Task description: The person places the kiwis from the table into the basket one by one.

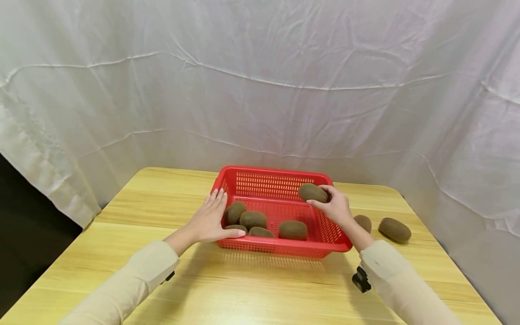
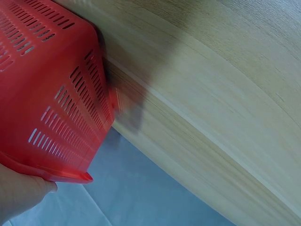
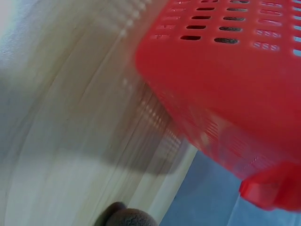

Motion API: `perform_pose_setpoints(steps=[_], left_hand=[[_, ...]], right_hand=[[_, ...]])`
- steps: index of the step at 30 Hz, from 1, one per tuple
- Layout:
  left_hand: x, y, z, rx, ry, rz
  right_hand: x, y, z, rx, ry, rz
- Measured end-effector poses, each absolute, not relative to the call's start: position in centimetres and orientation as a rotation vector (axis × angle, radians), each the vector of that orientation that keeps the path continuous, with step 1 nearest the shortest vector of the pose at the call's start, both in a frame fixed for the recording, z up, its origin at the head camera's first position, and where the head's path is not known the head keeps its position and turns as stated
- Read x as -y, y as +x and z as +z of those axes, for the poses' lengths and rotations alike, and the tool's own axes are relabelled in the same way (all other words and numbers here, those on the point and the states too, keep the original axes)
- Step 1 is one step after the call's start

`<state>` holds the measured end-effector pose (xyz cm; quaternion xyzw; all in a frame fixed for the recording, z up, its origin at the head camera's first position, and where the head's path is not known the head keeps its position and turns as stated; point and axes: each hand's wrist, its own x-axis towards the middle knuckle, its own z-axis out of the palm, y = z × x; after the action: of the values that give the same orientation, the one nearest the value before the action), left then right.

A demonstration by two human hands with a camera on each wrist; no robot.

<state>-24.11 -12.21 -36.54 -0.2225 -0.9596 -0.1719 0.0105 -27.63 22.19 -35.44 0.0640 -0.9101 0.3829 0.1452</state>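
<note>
My right hand (image 1: 336, 206) holds a brown kiwi (image 1: 313, 192) between thumb and fingers, above the right side of a red plastic basket (image 1: 280, 242). Fairly straight fingers of my left hand (image 1: 209, 221) rest on the basket's left rim, its thumb along the front left corner. Several more kiwis lie inside, among them one at the left wall (image 1: 234, 212), one beside it (image 1: 253, 220) and one near the front middle (image 1: 293, 230). The left wrist view catches part of the left hand (image 2: 21, 193) against the rim; the right hand is out of sight in the right wrist view.
Two kiwis lie on the wooden table (image 1: 252, 289) right of the basket: one (image 1: 363, 222) partly behind my right forearm, the other (image 1: 394, 229) farther right. In the right wrist view, kiwis (image 3: 131, 218) show at the bottom edge. A white curtain (image 1: 260, 90) hangs behind the table.
</note>
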Motion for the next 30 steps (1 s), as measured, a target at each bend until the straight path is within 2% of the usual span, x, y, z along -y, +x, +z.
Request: perform_pose_setpoints(steps=[13,30], left_hand=[[12.0,-24.2,-36.5,2.994,-0.699,-0.531],[12.2,-24.1,-36.6,2.981,-0.696,-0.52]], right_hand=[[-20.9,-27.8,-36.3,2.809,0.307,0.939],[-20.5,-28.1,-37.2,3.018,0.232,0.73]])
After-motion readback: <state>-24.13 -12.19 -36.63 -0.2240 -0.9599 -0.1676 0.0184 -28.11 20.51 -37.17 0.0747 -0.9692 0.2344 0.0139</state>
